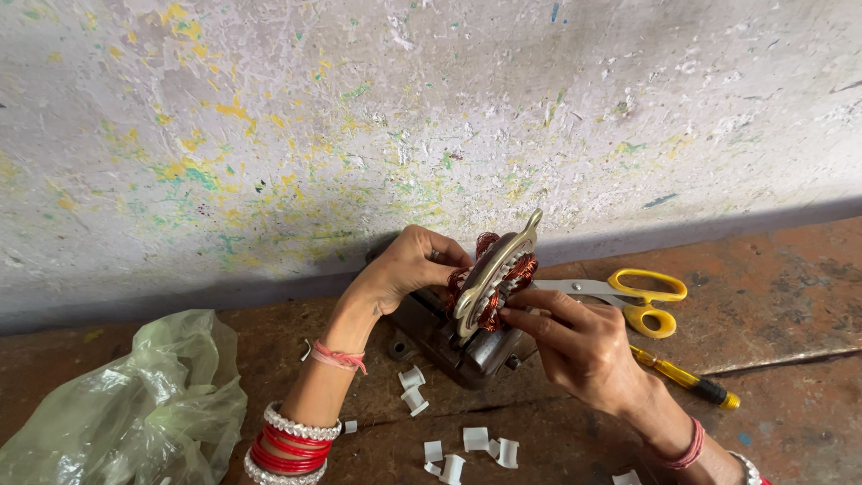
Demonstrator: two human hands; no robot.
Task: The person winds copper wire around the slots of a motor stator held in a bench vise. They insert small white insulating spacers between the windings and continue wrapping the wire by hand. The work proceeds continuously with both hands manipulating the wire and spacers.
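the motor stator [489, 278], a ring of metal plates wound with reddish copper coils, sits propped upright on a dark metal block [449, 346] at the centre of the frame, held between both hands. at the far left of the frame a crumpled pale green plastic bag [126, 409] lies on the surface. moving right, the left hand [409, 265], with red and white bangles on the wrist, has its grip closed around the back of the stator, fingers curled in on the windings. the right hand [579, 346] pinches at the front of the coils with its fingertips, so its grip is closed on the stator too. the piece looks heavy and stiff in its core, but the fine wire looks easily nicked or bent; the metal rim seems the safer place to hold. small white paper slips [476, 440] are scattered below. further right lie yellow-handled scissors [633, 296] and a yellow screwdriver [687, 379]. the surface [790, 296] is rusty brown and worn; behind it a whitish wall [431, 117] is flecked with yellow and green paint.
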